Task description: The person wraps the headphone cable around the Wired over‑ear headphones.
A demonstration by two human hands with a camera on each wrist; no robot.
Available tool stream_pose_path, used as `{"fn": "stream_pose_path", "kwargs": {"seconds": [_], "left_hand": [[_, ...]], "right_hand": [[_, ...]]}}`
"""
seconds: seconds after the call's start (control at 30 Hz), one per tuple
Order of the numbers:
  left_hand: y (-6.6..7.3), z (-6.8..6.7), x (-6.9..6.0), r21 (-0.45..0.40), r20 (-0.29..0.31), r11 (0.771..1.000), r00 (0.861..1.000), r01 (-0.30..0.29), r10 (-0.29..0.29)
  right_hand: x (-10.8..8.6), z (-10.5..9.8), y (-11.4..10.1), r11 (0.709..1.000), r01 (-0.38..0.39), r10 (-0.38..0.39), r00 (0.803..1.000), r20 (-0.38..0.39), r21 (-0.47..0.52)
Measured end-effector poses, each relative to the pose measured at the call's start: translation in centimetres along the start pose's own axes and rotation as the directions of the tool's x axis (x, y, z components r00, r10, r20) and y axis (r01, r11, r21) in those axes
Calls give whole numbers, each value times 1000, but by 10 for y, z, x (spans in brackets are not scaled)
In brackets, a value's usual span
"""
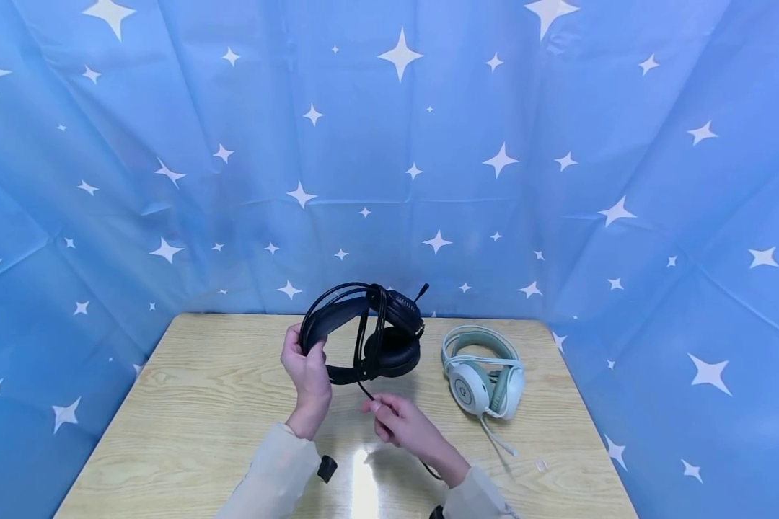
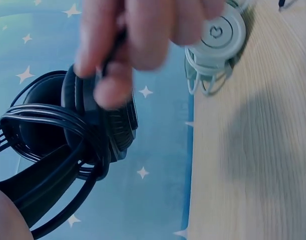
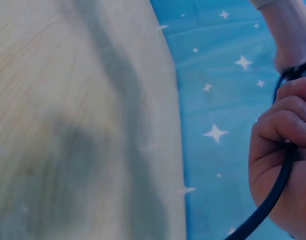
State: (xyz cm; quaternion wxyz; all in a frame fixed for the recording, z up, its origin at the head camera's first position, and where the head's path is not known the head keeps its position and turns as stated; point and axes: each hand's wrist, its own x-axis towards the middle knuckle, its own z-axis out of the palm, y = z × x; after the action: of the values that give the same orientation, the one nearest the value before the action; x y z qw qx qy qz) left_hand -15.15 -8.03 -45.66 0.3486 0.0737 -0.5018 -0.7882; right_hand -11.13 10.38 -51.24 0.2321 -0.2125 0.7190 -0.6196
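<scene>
A black over-ear headset (image 1: 392,349) with a small boom microphone is held up above the table by my left hand (image 1: 308,371), which grips its headband. Its cable (image 2: 52,117) is wound in several turns around the headband and ear cups. Below the headset, my right hand (image 1: 405,429) pinches a loose length of that cable (image 3: 270,200), with the tail hanging down past the wrist. In the right wrist view, the fingers curl around the cable. Beyond my right hand, a white and mint-green headset (image 1: 483,382) lies on the table, its own cord wrapped around it.
The wooden table (image 1: 201,404) has a blue star-patterned curtain (image 1: 363,144) behind it and along both sides. A small clear piece (image 1: 542,466) lies near the table's right front. The pale headset's microphone boom (image 1: 496,440) points toward the front.
</scene>
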Motion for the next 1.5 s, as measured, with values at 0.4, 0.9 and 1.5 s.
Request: {"fn": "stream_pose_path", "kwargs": {"seconds": [0.4,0.9,1.5], "left_hand": [[-4,-1,-4,269,117,924,962,-271,248],[28,-4,-13,350,282,813,880,-465,382],[35,-15,1,353,548,834,816,-425,184]], "right_hand": [[-4,-11,-24,1000,14,-13,1000,12,-12],[-10,-39,-41,989,108,-108,994,-9,96],[-16,-70,-50,985,134,-109,973,-205,109]]}}
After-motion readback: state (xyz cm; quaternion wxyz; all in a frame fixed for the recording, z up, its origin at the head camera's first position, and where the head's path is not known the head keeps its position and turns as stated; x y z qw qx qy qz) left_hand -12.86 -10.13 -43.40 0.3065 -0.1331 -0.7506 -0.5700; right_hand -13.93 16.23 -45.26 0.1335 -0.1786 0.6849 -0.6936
